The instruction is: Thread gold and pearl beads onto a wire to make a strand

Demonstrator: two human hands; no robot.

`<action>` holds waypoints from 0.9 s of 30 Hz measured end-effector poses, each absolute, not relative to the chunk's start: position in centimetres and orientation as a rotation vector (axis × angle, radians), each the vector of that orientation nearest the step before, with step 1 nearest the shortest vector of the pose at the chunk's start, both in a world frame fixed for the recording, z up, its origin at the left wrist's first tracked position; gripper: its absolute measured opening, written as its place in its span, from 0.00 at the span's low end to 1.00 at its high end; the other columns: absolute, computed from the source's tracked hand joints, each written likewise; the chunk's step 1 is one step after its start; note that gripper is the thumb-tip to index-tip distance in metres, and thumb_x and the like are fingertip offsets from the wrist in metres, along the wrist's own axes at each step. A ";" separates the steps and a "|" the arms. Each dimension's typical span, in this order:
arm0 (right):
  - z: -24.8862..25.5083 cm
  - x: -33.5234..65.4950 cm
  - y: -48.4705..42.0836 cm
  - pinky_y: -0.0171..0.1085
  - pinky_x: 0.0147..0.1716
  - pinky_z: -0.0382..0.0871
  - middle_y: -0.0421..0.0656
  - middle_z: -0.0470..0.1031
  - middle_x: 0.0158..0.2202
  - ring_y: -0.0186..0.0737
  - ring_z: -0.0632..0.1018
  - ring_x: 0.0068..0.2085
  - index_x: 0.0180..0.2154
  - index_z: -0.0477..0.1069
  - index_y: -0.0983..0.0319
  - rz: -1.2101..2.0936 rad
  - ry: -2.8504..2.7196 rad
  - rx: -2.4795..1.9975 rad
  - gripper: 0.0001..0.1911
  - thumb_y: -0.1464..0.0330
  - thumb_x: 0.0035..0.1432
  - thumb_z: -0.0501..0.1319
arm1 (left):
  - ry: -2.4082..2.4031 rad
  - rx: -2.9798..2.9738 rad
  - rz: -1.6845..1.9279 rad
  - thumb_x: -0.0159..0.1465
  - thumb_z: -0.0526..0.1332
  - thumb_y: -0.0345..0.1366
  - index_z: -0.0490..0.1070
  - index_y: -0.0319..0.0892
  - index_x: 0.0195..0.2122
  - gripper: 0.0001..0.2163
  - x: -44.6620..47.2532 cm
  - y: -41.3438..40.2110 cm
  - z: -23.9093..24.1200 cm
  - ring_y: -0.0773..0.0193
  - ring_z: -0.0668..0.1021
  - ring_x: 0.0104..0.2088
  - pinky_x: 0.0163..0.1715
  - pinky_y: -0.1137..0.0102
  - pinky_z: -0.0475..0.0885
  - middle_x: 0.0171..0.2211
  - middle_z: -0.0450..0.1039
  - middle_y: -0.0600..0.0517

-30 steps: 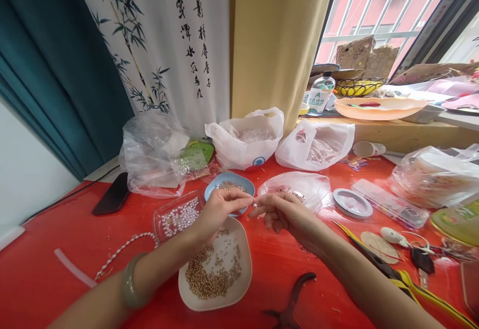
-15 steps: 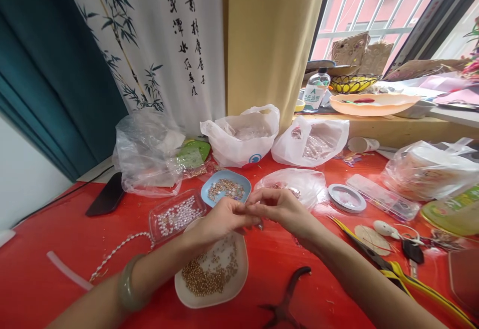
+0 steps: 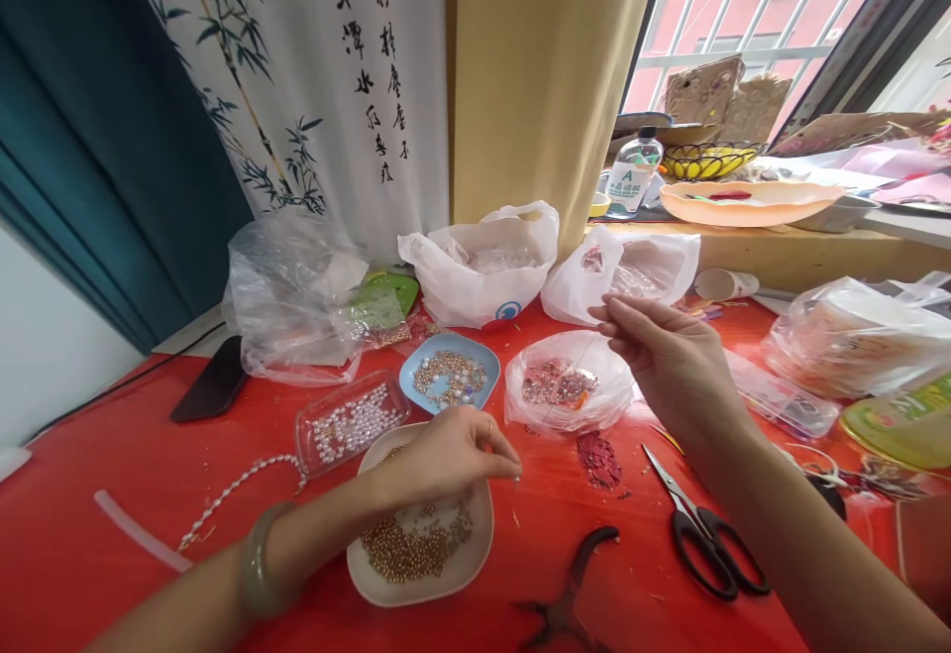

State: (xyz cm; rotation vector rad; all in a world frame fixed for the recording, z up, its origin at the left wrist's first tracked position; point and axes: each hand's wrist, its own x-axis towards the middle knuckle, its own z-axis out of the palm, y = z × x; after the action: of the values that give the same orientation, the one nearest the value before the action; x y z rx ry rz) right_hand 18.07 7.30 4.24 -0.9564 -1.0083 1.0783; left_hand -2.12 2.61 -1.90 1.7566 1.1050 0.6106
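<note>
My left hand (image 3: 470, 450) is above the white dish of gold beads (image 3: 405, 549), its thumb and fingers pinched together. A thin thread end with something tiny on it (image 3: 516, 504) hangs below these fingertips. My right hand (image 3: 658, 351) is raised farther right, in front of the white bags, pinching a fine, nearly clear thread (image 3: 586, 351). That thread slants down toward my left hand and is hard to follow in between. Behind it lies an opened plastic bag of reddish beads (image 3: 557, 385). Just past my left hand sits a blue dish (image 3: 450, 356) with gold and pale beads.
Scissors (image 3: 698, 524) lie under my right forearm, and dark-handled pliers (image 3: 569, 594) at the front. A clear tray of pearl beads (image 3: 353, 425), a bead string (image 3: 230, 499) and a phone (image 3: 212, 380) are at left. Plastic bags (image 3: 482, 272) line the back of the red table (image 3: 297, 574).
My hands, together before, are now apart. The right has moved up and right, drawing out thread; the left has come slightly down. The bag of reddish beads and scissors now show.
</note>
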 end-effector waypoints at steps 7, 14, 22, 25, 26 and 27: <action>5.9 17.9 5.8 0.26 0.21 0.69 0.39 0.75 0.25 0.27 0.72 0.23 0.28 0.74 0.60 0.840 -1.136 -0.893 0.03 0.70 0.46 0.64 | 1.140 2.094 0.511 0.55 0.59 0.34 0.76 0.43 0.27 0.06 -2.5 3.2 -1.6 0.67 0.73 0.32 0.43 0.68 0.61 0.29 0.76 0.53; 5.9 16.7 4.8 0.28 0.21 0.69 0.39 0.75 0.22 0.29 0.73 0.23 0.28 0.75 0.61 0.796 -1.386 -1.047 0.03 0.68 0.47 0.63 | 1.212 2.150 0.481 0.55 0.57 0.33 0.75 0.43 0.35 0.09 -3.3 4.1 -1.4 0.64 0.72 0.37 0.38 0.70 0.64 0.34 0.76 0.51; 6.1 16.5 4.6 0.28 0.22 0.69 0.39 0.75 0.22 0.29 0.73 0.23 0.28 0.74 0.61 0.770 -1.443 -1.084 0.04 0.68 0.48 0.63 | 1.400 2.037 0.500 0.53 0.57 0.35 0.74 0.43 0.29 0.07 -5.8 5.4 0.9 0.65 0.74 0.34 0.33 0.73 0.64 0.33 0.76 0.54; 6.2 16.5 4.6 0.27 0.22 0.68 0.39 0.75 0.21 0.28 0.73 0.22 0.28 0.74 0.61 0.779 -1.439 -1.095 0.03 0.69 0.47 0.63 | 1.445 2.049 0.371 0.52 0.57 0.36 0.72 0.43 0.29 0.06 -7.1 5.7 1.3 0.65 0.74 0.30 0.28 0.73 0.63 0.29 0.76 0.55; 6.2 16.5 4.6 0.27 0.22 0.68 0.39 0.75 0.21 0.28 0.73 0.22 0.28 0.74 0.61 0.779 -1.438 -1.097 0.03 0.69 0.47 0.63 | 1.456 2.061 0.324 0.52 0.57 0.36 0.71 0.43 0.30 0.06 -7.4 5.7 1.3 0.66 0.74 0.28 0.26 0.74 0.63 0.27 0.75 0.55; 6.1 16.6 4.6 0.27 0.21 0.68 0.39 0.75 0.21 0.28 0.73 0.21 0.28 0.75 0.61 0.777 -1.437 -1.098 0.03 0.69 0.48 0.63 | 1.466 2.080 0.284 0.52 0.57 0.35 0.70 0.42 0.30 0.06 -7.7 5.7 1.5 0.66 0.74 0.26 0.24 0.74 0.62 0.25 0.74 0.55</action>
State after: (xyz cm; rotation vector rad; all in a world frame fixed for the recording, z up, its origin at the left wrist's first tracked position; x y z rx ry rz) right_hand 16.55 4.63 6.13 -1.0977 -1.4375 0.7769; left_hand -7.72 5.72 1.46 2.0795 1.4663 0.2845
